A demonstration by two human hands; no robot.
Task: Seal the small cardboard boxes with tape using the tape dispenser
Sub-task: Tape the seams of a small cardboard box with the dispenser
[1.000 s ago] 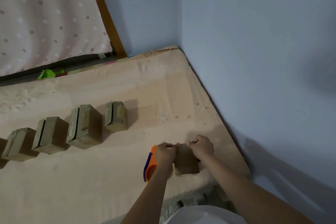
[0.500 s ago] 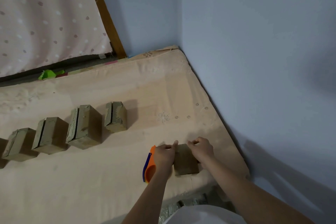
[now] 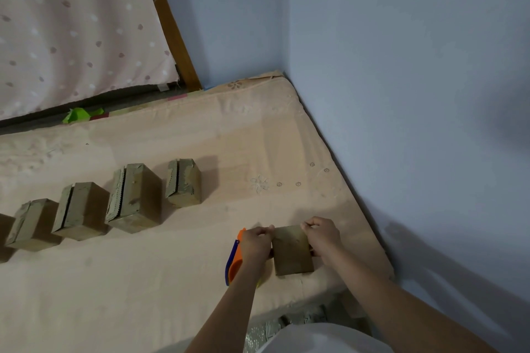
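**Cardboard count: five boxes and a sliver**

Cardboard box (image 3: 292,251) sits near the mattress (image 3: 172,281) front edge, left hand (image 3: 256,243) and right hand (image 3: 322,235) pinching its sides. Orange dispenser (image 3: 234,262) lies beside the left wrist. Four boxes (image 3: 133,198) line up left, a fifth sliver at the frame edge; open mattress lies between.
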